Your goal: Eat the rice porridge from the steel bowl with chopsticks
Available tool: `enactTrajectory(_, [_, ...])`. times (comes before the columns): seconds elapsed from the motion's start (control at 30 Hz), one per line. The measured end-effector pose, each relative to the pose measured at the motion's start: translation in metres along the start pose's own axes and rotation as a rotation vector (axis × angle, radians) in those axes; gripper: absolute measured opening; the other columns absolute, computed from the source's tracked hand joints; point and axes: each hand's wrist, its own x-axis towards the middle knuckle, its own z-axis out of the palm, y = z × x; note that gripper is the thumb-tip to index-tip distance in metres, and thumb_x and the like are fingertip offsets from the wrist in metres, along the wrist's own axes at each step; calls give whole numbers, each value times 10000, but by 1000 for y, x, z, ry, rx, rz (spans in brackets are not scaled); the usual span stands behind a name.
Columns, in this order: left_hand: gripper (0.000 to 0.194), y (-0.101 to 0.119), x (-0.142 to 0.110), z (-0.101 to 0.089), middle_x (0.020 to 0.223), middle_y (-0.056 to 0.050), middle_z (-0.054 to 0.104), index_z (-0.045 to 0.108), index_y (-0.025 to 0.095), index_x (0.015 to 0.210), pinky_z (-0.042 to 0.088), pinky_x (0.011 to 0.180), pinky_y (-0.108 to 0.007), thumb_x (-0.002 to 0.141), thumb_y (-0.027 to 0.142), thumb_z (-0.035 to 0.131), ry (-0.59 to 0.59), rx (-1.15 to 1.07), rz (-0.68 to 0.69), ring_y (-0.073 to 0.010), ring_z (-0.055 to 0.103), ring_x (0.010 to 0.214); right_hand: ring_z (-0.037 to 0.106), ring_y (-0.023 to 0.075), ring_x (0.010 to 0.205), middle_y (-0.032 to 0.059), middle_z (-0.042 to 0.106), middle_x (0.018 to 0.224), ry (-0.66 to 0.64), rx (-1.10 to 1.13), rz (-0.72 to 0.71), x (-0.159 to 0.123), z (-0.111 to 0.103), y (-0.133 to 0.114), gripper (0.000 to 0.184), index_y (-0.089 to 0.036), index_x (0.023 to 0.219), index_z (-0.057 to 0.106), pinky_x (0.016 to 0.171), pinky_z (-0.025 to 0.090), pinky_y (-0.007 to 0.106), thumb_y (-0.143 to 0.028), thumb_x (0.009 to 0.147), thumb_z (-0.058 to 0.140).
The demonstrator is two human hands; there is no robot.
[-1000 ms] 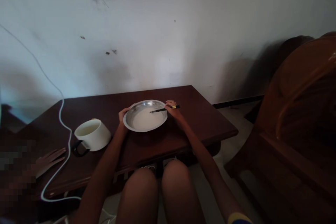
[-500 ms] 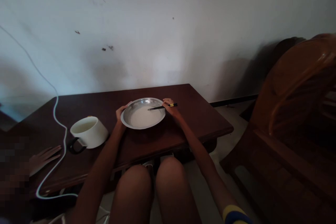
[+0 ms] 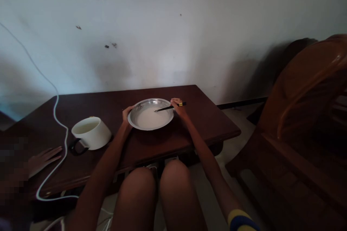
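Note:
A shallow metal bowl (image 3: pixel 151 129) with a milky white liquid (image 3: pixel 151 117) in it is over the dark red table. My left hand (image 3: pixel 127 114) grips the bowl's left rim, its fingers partly hidden behind the wall. At the right rim, my right hand (image 3: pixel 178 106) is closed around black chopsticks (image 3: pixel 165 108) with gold bands. Their tips dip into the white liquid near the middle of the bowl. Whether the right hand also touches the rim, I cannot tell.
Left of the bowl stands a white pot (image 3: pixel 98 135) with a black handle and liquid inside. A white cable (image 3: pixel 65 140) runs across the table (image 3: pixel 206 122). Another person's hand (image 3: pixel 46 159) rests at the far left. To the right is a brown wooden chair (image 3: pixel 292 94).
The bowl and both hands sit slightly further right and up in the view. My right hand has shifted a little outward with the chopsticks, which remain in the liquid.

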Motion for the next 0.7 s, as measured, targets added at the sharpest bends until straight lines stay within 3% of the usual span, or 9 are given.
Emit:
enactTrajectory(0.1, [74, -2, 1, 1, 555, -32, 674, 661, 207, 635, 594, 641, -300, 682, 261, 643, 29, 36, -94, -258, 710, 727, 601, 226, 1041, 70, 678, 929, 55, 27, 33, 3, -8, 0, 414, -222, 533, 548, 1036, 415, 385, -463, 869, 526])
enactTrajectory(0.23, [100, -6, -3, 6, 598, -60, 714, 706, 167, 688, 578, 548, -294, 673, 249, 651, -55, 96, -166, -241, 691, 617, 619, 214, 898, 49, 656, 766, 61, 66, 54, 1, -9, -3, 452, -225, 542, 535, 920, 460, 357, -546, 859, 511])
enactTrajectory(0.33, [137, -7, -7, 10, 597, -84, 714, 720, 130, 698, 560, 525, -281, 694, 242, 643, -88, 120, -155, -230, 677, 572, 610, 206, 895, 39, 643, 739, 85, 70, 51, 0, -9, -5, 453, -226, 540, 542, 912, 450, 332, -572, 832, 558])
enactTrajectory(0.53, [153, -5, -13, 15, 621, -85, 729, 726, 137, 756, 586, 596, -326, 676, 225, 631, -53, 149, -139, -276, 713, 652, 593, 196, 810, 23, 605, 658, 139, 83, 102, 2, -20, -3, 463, -225, 581, 561, 852, 456, 327, -613, 830, 520])
enactTrajectory(0.7, [227, -4, -13, 16, 663, -92, 750, 746, 138, 850, 604, 634, -339, 691, 250, 630, -44, 153, -141, -304, 741, 731, 609, 196, 862, 32, 650, 729, 103, 94, 83, -2, -13, -6, 456, -219, 531, 539, 873, 460, 318, -580, 807, 577])
